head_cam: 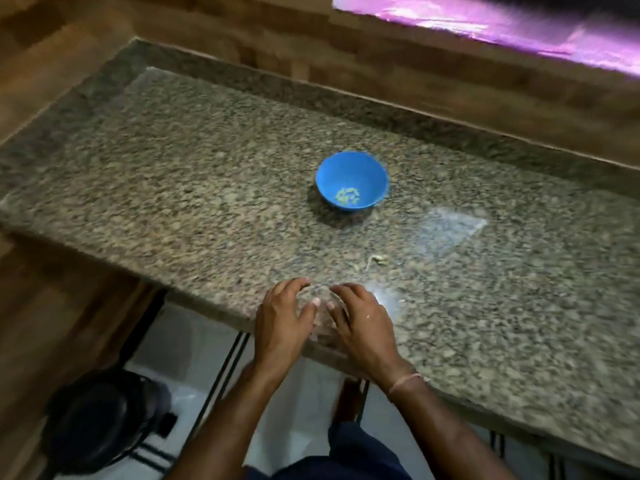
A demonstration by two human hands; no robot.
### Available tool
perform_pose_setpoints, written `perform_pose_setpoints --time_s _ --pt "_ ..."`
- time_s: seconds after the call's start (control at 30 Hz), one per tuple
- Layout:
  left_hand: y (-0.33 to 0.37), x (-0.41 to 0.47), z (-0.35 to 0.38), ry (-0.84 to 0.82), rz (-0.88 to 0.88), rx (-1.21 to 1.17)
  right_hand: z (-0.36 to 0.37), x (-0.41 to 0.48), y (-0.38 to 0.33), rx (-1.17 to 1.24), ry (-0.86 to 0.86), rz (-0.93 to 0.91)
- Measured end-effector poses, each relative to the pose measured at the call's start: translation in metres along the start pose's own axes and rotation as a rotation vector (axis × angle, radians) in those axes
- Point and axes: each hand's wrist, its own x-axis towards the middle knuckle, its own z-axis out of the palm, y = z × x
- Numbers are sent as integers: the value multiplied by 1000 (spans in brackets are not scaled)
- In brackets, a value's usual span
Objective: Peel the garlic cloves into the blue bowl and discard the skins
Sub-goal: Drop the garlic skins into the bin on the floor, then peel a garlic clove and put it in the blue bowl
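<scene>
The blue bowl [352, 181] stands on the granite counter [173, 174], right of centre, with several small peeled garlic cloves [347, 196] at its bottom. A small heap of garlic skins [376, 260] lies on the counter between the bowl and my hands. At the counter's front edge my left hand [282, 318] and my right hand [365, 322] sit close together with curled fingers. They seem to grip a thin clear plastic piece [320, 294] between them, though blur makes it faint.
A clear plastic bag [450, 226] lies flat on the counter to the right of the bowl. A raised granite ledge and a wood-patterned wall run behind the counter. Below the front edge are a black round stool [100, 420] and a white floor.
</scene>
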Motion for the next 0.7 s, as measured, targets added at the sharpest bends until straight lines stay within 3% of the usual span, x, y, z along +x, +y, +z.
perform_pose_setpoints --time_s 0.2,0.3,0.47,0.7 --pt "42 57 60 -61 71 50 -42 32 71 -45 104 136" --pt "47 78 78 -101 160 101 -47 52 90 -162 71 230" --pt "38 96 93 -136 211 219 -46 70 98 -234 -36 323" --pt "38 104 85 -104 297 256 -41 77 92 -277 27 370"
